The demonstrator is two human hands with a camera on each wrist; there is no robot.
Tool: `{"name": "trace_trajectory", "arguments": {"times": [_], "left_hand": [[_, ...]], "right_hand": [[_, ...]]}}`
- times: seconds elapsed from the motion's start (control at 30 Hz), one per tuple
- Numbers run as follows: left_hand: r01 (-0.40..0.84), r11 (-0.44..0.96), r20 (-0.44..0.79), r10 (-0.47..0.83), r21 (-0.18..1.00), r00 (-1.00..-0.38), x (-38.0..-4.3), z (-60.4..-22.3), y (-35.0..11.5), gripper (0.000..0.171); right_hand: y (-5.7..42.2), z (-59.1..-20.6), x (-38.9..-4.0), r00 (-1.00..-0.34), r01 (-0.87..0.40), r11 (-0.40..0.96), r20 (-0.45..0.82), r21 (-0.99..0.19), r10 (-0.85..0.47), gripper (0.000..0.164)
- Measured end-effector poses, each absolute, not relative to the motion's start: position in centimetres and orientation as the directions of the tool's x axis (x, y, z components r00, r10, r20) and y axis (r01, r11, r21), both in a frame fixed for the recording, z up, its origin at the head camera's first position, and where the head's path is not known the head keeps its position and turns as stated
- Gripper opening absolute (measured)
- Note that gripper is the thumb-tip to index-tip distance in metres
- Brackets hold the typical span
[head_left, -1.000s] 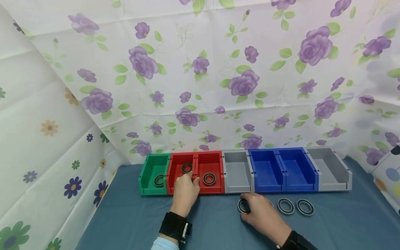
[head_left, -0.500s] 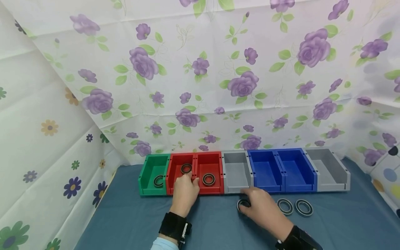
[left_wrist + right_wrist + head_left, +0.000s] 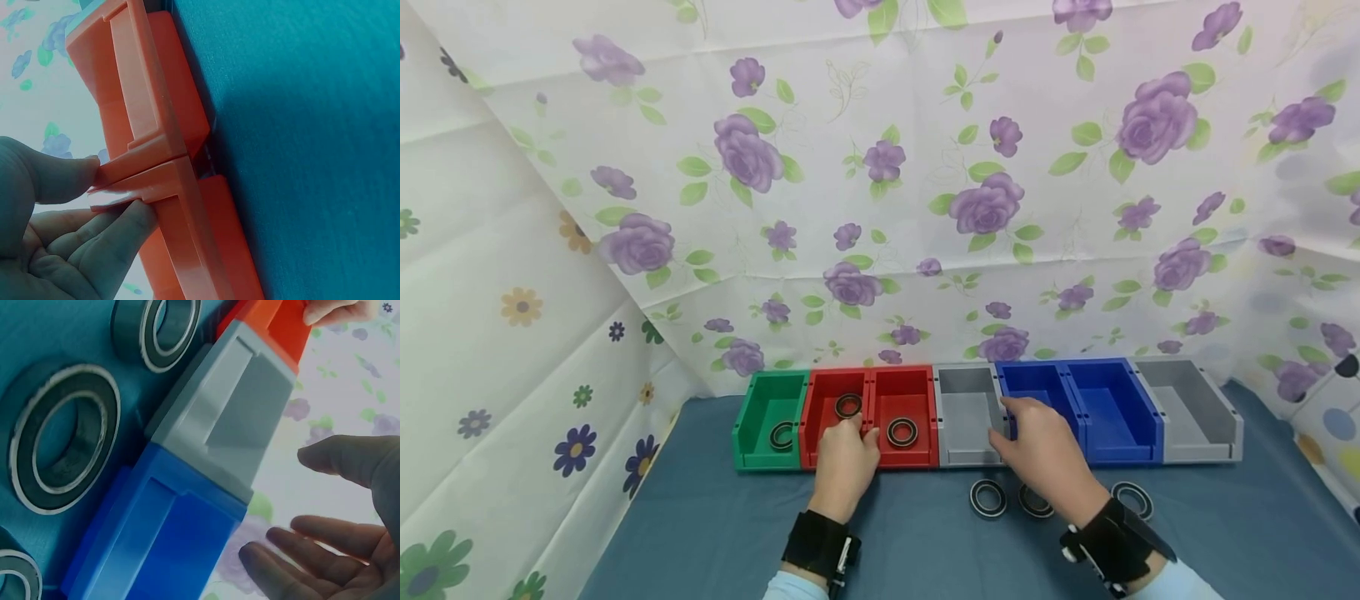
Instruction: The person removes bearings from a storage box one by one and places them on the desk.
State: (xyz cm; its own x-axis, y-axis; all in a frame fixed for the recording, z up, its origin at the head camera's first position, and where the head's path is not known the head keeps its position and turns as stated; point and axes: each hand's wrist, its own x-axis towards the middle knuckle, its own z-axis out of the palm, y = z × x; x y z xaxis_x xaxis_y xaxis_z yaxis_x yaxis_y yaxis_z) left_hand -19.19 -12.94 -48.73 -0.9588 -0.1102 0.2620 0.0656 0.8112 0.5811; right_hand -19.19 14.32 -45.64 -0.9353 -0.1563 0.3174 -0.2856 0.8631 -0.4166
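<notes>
Your left hand (image 3: 847, 457) pinches, thumb against fingers, the adjoining side walls of the left red bin (image 3: 827, 385) and right red bin (image 3: 904, 390). Your right hand (image 3: 1051, 454) holds nothing; thumb and fingers stand spread by the left gray bin (image 3: 967, 408) and left blue bin (image 3: 1033, 383). Nearer, on the blue cloth (image 3: 925, 533), lie the left loose bearing (image 3: 973, 500), the middle loose bearing (image 3: 1025, 505), partly covered, and the right loose bearing (image 3: 1148, 502). The green bin (image 3: 772, 392) and both red bins contain one bearing each. Assessment: three bearings appear placed; at least three are left outside, and whether your right hand hides another in the head view cannot be told.
</notes>
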Motion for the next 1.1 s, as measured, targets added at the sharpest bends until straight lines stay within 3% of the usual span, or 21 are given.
{"name": "trace_trajectory", "arguments": {"times": [0.27,0.43,0.83,1.1], "left_hand": [[0.054,0.801,0.243,-0.115,0.596,-0.963,-19.1,-48.7,-12.8,0.035],[0.049,0.804,0.243,-0.121,0.593,-0.962,-19.0,-48.6,-12.8,0.038],[0.080,0.795,0.266,-0.105,0.601,-0.958,-19.0,-48.5,-13.0,0.033],[0.072,0.808,0.264,-0.105,0.585,-0.959,-19.0,-48.7,-12.9,0.027]], "right_hand": [[14.9,-46.5,-20.3,-0.971,-0.201,0.867,0.212,-0.456,-0.113,0.053],[14.9,-46.9,-20.7,-0.981,-0.158,0.862,0.175,-0.482,-0.082,0.025],[14.4,-46.8,-21.5,-0.995,-0.082,0.837,0.094,-0.541,-0.036,0.032],[14.2,-46.6,-22.3,-0.993,-0.089,0.845,0.114,-0.527,-0.033,0.038]]}}
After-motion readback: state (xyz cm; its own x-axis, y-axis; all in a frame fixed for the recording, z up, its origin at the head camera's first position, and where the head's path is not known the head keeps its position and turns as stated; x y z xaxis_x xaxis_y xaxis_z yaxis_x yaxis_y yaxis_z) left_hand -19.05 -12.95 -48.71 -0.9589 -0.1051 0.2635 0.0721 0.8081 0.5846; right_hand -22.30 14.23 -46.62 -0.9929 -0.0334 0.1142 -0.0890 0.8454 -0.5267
